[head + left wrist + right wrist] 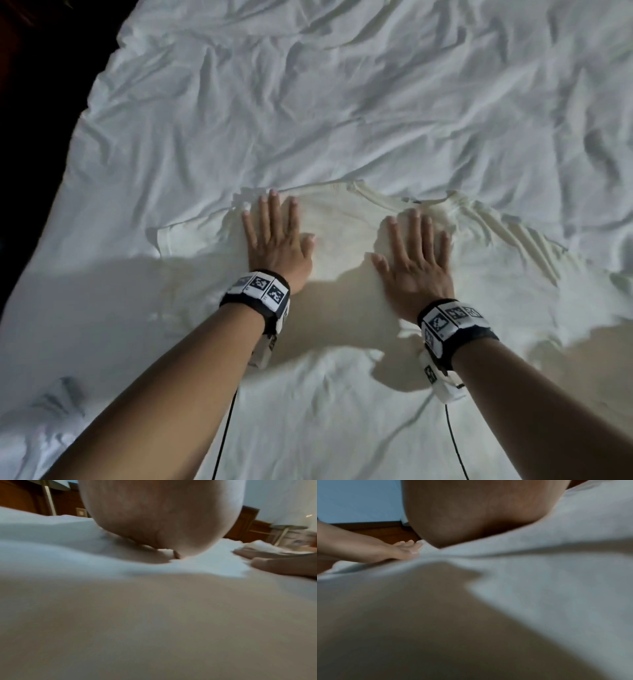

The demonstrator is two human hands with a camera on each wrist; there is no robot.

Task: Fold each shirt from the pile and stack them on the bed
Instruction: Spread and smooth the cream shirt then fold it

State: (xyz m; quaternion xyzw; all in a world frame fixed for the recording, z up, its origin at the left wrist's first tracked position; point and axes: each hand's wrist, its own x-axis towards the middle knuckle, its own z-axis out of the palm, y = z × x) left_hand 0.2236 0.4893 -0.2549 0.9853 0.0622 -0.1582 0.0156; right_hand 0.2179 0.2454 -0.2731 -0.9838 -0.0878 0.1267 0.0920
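A cream-white shirt [346, 233] lies spread flat on the white bed sheet [308, 102], collar pointing away from me. My left hand [274, 236] presses flat on the shirt near its left shoulder, fingers straight and spread. My right hand [416, 257] lies flat near the collar's right side, fingers straight too. The shirt's right sleeve [534, 246] is bunched in ridges. In the left wrist view the heel of my left hand [163, 513] rests on the cloth [154, 615], with the right hand's fingers [278, 566] at the right edge. The right wrist view shows my left hand [397, 551] on the shirt [539, 588].
The rumpled sheet covers the whole bed; its left edge [78, 144] drops off to dark floor. A grey-striped white cloth [58, 397] lies at the near left. Wooden furniture [247, 524] and a lamp stand [49, 500] stand beyond the bed.
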